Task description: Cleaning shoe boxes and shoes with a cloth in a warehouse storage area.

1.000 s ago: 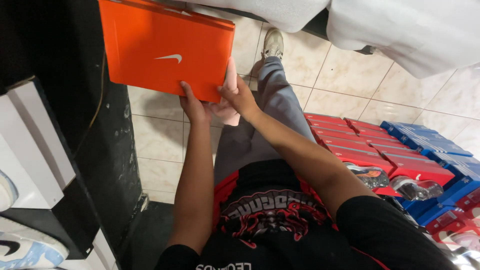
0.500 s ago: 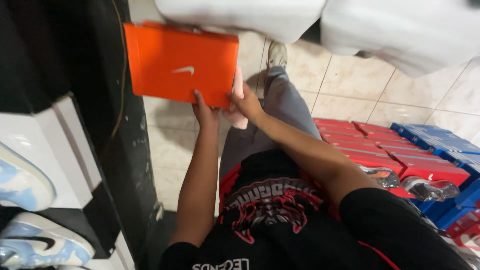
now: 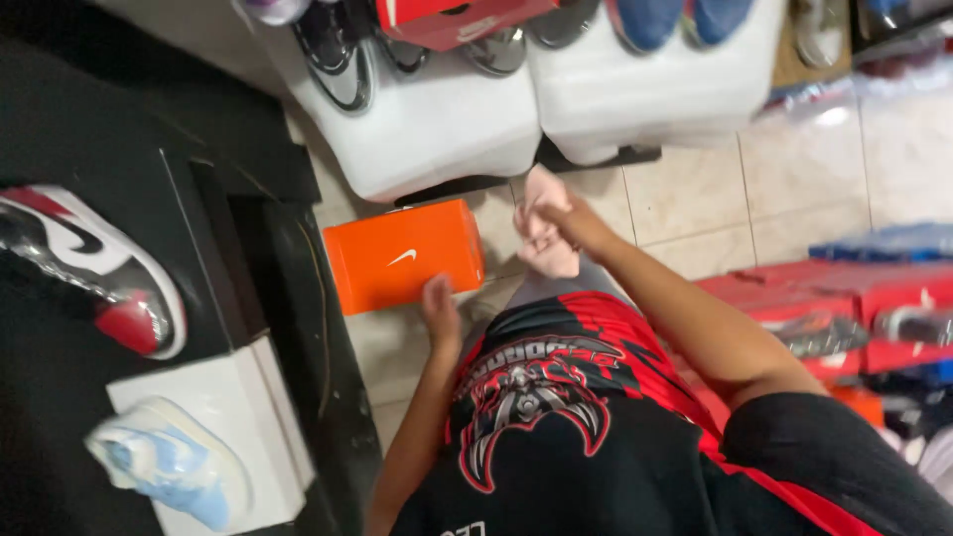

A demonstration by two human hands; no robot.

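An orange shoe box [image 3: 402, 256] hangs low over the tiled floor, between a black shelf and my legs. My left hand [image 3: 440, 306] grips its lower right corner. My right hand [image 3: 568, 220] has come off the box and is closed on a pale pink, crumpled piece [image 3: 544, 243], blurred, just right of the box. My grey trouser leg and black-and-red shirt fill the lower middle of the view.
White display blocks [image 3: 447, 129] carrying sneakers and a red box [image 3: 447, 20] stand ahead. A black shelf [image 3: 248, 298] on the left holds a red, white and black sneaker [image 3: 99, 273] and a light blue one [image 3: 169, 462]. Red boxes [image 3: 824, 298] lie stacked at right.
The orange box has come down from in front of me toward the floor. My right hand has let go of it; only the left still holds it. The view has tilted up toward the display blocks.
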